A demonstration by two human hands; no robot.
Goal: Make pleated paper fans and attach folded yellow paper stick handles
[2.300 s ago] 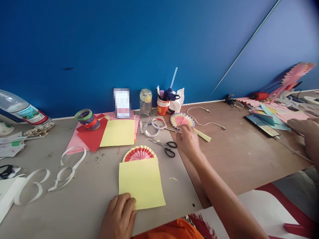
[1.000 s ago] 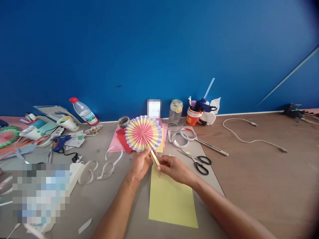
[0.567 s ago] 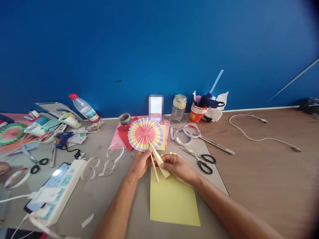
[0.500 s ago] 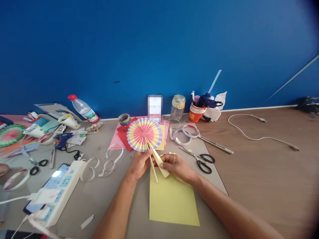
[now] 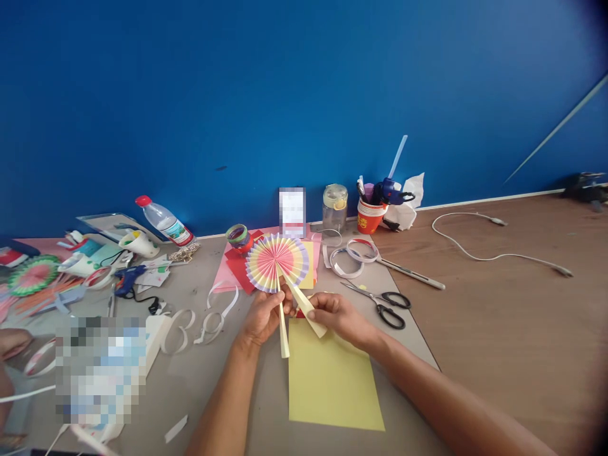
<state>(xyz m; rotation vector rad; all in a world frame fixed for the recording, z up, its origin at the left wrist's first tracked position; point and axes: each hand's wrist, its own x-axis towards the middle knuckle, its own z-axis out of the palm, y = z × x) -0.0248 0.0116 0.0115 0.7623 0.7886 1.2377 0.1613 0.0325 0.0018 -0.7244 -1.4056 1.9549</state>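
Note:
A round pleated paper fan [image 5: 277, 258], pink in the middle with yellow and purple bands, is spread nearly full circle. Two pale yellow paper handles run down from it, set apart in a narrow V. My left hand [image 5: 263, 315] is closed on the fan near its base, thumb on the left handle [image 5: 284, 332]. Between thumb and fingers, my right hand [image 5: 335, 315] pinches the right handle [image 5: 304, 305]. Beneath my hands lies a yellow sheet of paper [image 5: 335, 380] on the grey mat. A small red thing shows partly between the hands.
Black-handled scissors [image 5: 392, 308], tape rolls [image 5: 346, 262] and a utility knife [image 5: 413, 275] lie to the right. Behind stand a jar [image 5: 335, 209] and a red paper cup [image 5: 370, 216] holding a glue gun. Leftward are a bottle [image 5: 166, 223], paper loops and another person's hand [image 5: 14, 342].
The left handle has swung to hang more upright, and the gap between the handles is wider. Both hands keep their hold. The view has shifted slightly.

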